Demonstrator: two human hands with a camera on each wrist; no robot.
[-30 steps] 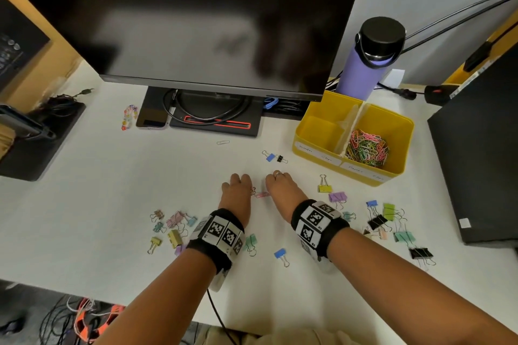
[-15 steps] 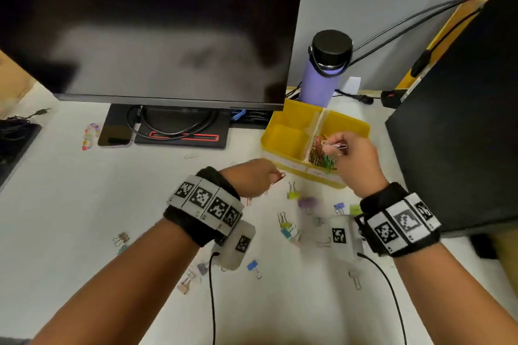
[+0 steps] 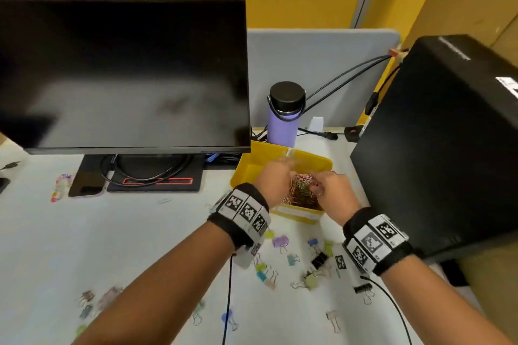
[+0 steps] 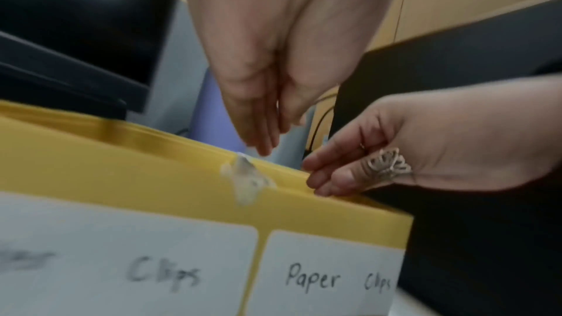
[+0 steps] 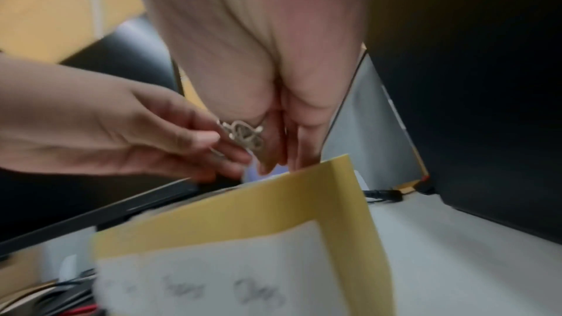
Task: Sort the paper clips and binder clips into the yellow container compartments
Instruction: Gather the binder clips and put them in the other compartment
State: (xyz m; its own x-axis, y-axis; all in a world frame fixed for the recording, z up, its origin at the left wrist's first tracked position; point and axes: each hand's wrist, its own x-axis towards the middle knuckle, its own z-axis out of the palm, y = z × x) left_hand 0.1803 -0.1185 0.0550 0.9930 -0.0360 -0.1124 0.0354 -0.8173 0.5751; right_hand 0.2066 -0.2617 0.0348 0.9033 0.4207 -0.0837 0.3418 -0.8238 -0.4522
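Note:
The yellow container [image 3: 246, 173] stands behind the scattered binder clips [image 3: 280, 241]; its front labels read "Clips" and "Paper Clips" [image 4: 328, 278]. A heap of coloured paper clips [image 3: 301, 194] fills the right compartment. Both hands hover over that heap. My left hand [image 3: 276, 176] points its fingers down, and in the right wrist view its thumb [image 5: 206, 139] presses a thin pale clip against them. My right hand [image 3: 329, 187], which wears a ring [image 4: 386, 162], holds its fingers [image 4: 322, 177] straight and loose just above the front rim, with nothing in them.
Several binder clips lie on the white desk near my forearms, and more sit at the left front [image 3: 87, 300]. One loose paper clip [image 3: 164, 201] lies by the monitor base. A purple bottle [image 3: 283, 120] stands behind the container, with a black box [image 3: 434, 134] close on the right.
Both hands left the desk with a clip each. The right reached the paper clip compartment first; the left has now swung in beside it. The head view has tilted upward.

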